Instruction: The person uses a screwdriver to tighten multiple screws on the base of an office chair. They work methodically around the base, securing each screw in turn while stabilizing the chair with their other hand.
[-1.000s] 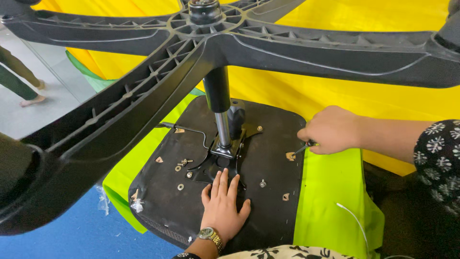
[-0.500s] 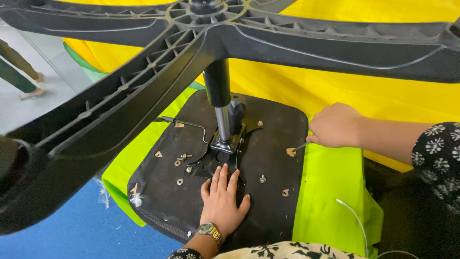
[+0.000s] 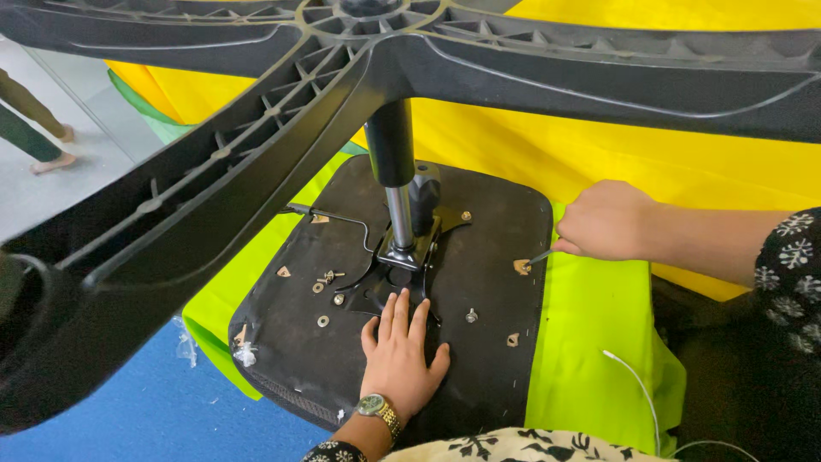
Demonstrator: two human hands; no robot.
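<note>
- The upturned seat base (image 3: 479,257), a black rounded panel, lies on a lime-green cloth (image 3: 590,342); everything below is placed against it.
- The left hand (image 3: 400,355) rests flat on the near middle of the seat base, fingers spread and pointing toward the metal mechanism plate (image 3: 398,274), fingertips touching its near edge. It grips nothing.
- The right hand (image 3: 603,221) hovers at the right edge of the seat base, closed around a thin tool (image 3: 540,256) whose tip meets a small bracket (image 3: 522,267) just inside that edge.
- The gas-lift column (image 3: 395,180) rises from the centre of the seat base to the star-shaped chair base (image 3: 256,154), whose black arms span the whole upper view and crowd the room above the panel's far and left parts.
- Loose screws and washers (image 3: 329,282) lie left of the mechanism plate; a single bolt (image 3: 470,316) sits right of the left hand.
- Open surface remains on the near-right quarter of the seat base, between the two hands.
- The near edge of the seat base is hidden by a patterned sleeve (image 3: 513,447); its far-left corner is covered by a chair-base arm.
- How the tool's handle looks cannot be told: the fist hides it.
- A white cable (image 3: 637,381) runs over the cloth right of the seat base; someone's legs (image 3: 34,128) show far to the left, cut off by the frame.
</note>
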